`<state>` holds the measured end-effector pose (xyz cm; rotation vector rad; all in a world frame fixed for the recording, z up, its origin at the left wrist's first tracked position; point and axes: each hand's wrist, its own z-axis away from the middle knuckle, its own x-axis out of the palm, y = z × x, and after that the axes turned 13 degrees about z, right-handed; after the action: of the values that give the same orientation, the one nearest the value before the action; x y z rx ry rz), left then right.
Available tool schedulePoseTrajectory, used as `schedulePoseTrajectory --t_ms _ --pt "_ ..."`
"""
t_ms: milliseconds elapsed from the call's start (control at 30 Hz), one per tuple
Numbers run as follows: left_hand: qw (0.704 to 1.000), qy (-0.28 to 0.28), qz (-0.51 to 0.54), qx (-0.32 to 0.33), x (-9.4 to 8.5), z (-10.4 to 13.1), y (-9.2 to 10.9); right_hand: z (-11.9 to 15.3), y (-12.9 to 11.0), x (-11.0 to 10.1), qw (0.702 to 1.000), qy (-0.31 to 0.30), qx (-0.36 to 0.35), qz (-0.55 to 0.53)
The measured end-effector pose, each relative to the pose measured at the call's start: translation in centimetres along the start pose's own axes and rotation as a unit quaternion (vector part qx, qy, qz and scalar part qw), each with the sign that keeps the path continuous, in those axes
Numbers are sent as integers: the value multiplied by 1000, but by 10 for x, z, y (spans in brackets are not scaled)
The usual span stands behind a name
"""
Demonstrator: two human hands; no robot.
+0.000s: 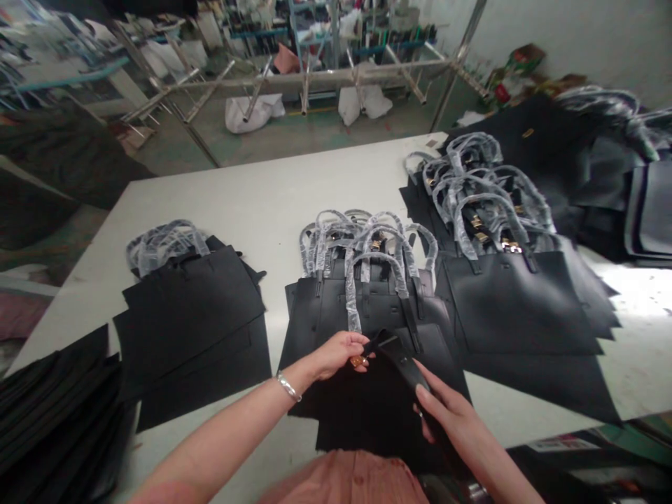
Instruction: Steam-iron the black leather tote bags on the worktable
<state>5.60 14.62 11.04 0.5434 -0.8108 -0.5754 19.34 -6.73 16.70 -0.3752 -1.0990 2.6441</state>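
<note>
My left hand (341,352) is closed in a pinch on one end of a black strap, with a gold metal clasp (359,361) at its fingertips. The wide part of the black strap (402,364) bends across to my right hand (444,404), whose thumb and fingers are closed around it. Beneath both hands lies a pile of black bag panels (362,413). Plastic-wrapped handles (378,259) stand up from that pile just beyond my fingers. What the lower right fingers press against is partly hidden.
On the white table (252,182), another stack of black panels (194,315) lies left and a larger pile with wrapped handles (519,301) lies right. Folded black pieces (63,413) fill the near left corner. A metal rack (315,77) stands beyond the table.
</note>
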Motion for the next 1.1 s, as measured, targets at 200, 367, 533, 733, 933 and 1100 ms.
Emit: schedulePoseTrajectory --t_ms 200,367,533,733,933,1100 --pt "995 30 72 55 19 7 -23 8 -13 2 997 -67 13 -21" --pt "991 55 88 88 28 7 -30 11 -17 2 998 -32 -6 -45" --pt "991 50 96 79 36 10 -35 11 -15 3 999 -28 5 -46" --pt "985 61 147 58 45 20 -26 8 -16 -13 995 65 -13 -70" --pt "986 78 124 77 46 15 -39 21 1 -10 998 -38 9 -39" --pt "980 137 102 102 53 13 -46 3 -1 -2 997 51 -30 -45"
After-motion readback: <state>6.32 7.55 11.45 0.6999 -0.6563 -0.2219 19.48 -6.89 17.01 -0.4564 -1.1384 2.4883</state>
